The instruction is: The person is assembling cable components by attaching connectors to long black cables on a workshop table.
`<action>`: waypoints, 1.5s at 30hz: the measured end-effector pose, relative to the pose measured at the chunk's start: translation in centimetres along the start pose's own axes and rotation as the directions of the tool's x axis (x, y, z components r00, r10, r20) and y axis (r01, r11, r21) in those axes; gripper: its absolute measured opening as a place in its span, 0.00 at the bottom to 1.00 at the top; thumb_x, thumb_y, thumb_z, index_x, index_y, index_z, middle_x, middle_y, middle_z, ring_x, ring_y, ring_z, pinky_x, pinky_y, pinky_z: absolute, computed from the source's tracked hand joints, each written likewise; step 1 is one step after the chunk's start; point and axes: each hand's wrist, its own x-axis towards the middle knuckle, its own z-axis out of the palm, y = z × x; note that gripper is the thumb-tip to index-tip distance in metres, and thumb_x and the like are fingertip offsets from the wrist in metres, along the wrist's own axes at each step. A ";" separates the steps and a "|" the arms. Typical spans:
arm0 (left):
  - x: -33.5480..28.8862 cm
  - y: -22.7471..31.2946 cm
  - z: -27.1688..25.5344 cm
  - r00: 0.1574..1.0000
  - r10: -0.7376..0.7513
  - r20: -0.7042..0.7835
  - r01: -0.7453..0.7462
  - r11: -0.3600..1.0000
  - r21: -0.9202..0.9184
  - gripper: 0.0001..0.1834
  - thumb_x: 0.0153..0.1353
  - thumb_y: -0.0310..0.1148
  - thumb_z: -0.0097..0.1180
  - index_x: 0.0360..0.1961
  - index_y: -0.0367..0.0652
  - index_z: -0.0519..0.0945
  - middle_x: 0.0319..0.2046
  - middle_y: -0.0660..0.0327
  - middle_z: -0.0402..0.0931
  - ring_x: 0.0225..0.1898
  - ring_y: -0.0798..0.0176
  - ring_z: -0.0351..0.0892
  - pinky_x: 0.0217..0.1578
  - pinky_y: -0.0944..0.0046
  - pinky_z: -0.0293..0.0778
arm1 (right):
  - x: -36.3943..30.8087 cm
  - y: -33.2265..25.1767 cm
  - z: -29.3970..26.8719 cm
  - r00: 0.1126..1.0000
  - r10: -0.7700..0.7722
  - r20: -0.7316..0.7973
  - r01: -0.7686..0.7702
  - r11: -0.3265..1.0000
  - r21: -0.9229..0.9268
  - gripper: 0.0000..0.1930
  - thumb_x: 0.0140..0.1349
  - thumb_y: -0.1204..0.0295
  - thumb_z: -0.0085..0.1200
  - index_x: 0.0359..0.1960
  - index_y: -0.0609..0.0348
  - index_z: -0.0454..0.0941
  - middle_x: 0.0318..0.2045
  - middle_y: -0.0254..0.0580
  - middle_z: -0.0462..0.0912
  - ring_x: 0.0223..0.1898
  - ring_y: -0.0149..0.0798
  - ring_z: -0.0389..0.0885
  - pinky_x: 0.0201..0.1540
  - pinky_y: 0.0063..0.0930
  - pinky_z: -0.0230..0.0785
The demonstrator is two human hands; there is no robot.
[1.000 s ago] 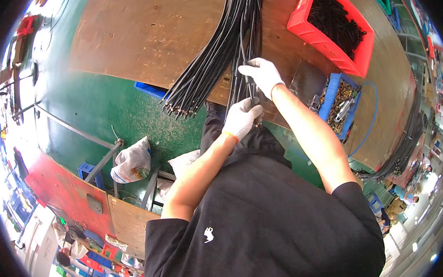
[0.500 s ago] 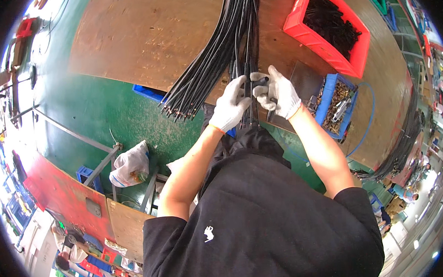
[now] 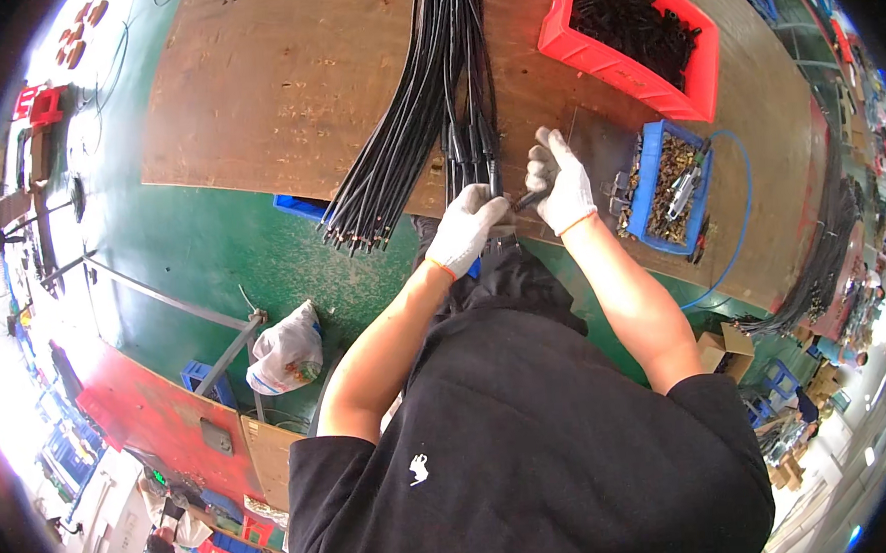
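A thick bundle of black cables point(image 3: 402, 128) runs down from the far side of the table, its cut ends hanging past the near edge. Beside it, several cables carry wider black sleeves point(image 3: 474, 145) near their ends. My left hand point(image 3: 466, 229), in a white glove, is closed round the ends of those sleeved cables. To its right, my gloved right hand point(image 3: 563, 188) pinches a small black sleeve point(image 3: 529, 200) between thumb and fingers, its tip pointing toward the left hand. Fingers partly hide the cable ends.
A red bin point(image 3: 607, 66) of black sleeves stands far right on the wooden table point(image 3: 254, 106). Nearer is a blue bin point(image 3: 645, 184) of small brass-coloured parts, with a metal hand tool point(image 3: 683, 196) and blue hose on top. A white sack point(image 3: 285, 353) lies lower left.
My right hand has moved slightly apart from the cables, with the small black sleeve in its fingers. My left hand has closed lower round the cable ends. The whole view has shifted a little.
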 end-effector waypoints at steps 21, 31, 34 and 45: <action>-0.6 -3.4 -1.9 0.913 0.340 -0.227 -0.155 0.802 0.577 0.20 0.64 0.41 0.66 0.50 0.38 0.86 0.44 0.47 0.87 0.47 0.48 0.87 0.52 0.57 0.79 | -1.9 6.3 -1.8 0.945 0.132 0.298 0.078 0.796 -0.600 0.16 0.74 0.64 0.63 0.56 0.62 0.84 0.47 0.33 0.87 0.48 0.27 0.81 0.57 0.26 0.72; 5.0 -3.1 -8.3 0.725 0.682 -0.094 0.122 0.007 0.993 0.41 0.57 0.41 0.68 0.68 0.29 0.71 0.62 0.41 0.74 0.63 0.38 0.73 0.65 0.45 0.69 | -2.0 5.1 -3.4 0.991 -0.089 0.099 0.132 0.764 -0.631 0.11 0.73 0.61 0.63 0.48 0.53 0.85 0.34 0.25 0.85 0.29 0.20 0.73 0.32 0.20 0.68; 6.6 -3.5 -8.4 0.671 0.729 -0.133 0.257 -0.060 0.965 0.43 0.57 0.39 0.64 0.71 0.27 0.67 0.65 0.41 0.72 0.65 0.39 0.71 0.66 0.44 0.66 | -2.4 4.4 -5.4 0.996 -0.074 0.040 0.082 0.781 -0.619 0.10 0.73 0.61 0.63 0.47 0.52 0.84 0.33 0.26 0.86 0.28 0.20 0.74 0.32 0.21 0.70; 10.2 -0.2 -6.8 0.670 0.547 -0.502 0.587 0.023 0.809 0.18 0.55 0.37 0.64 0.44 0.40 0.77 0.43 0.51 0.80 0.42 0.50 0.84 0.46 0.51 0.79 | -2.8 3.4 -10.2 0.998 -0.055 -0.031 0.026 0.812 -0.584 0.09 0.73 0.63 0.62 0.46 0.55 0.83 0.31 0.30 0.85 0.24 0.23 0.76 0.27 0.22 0.73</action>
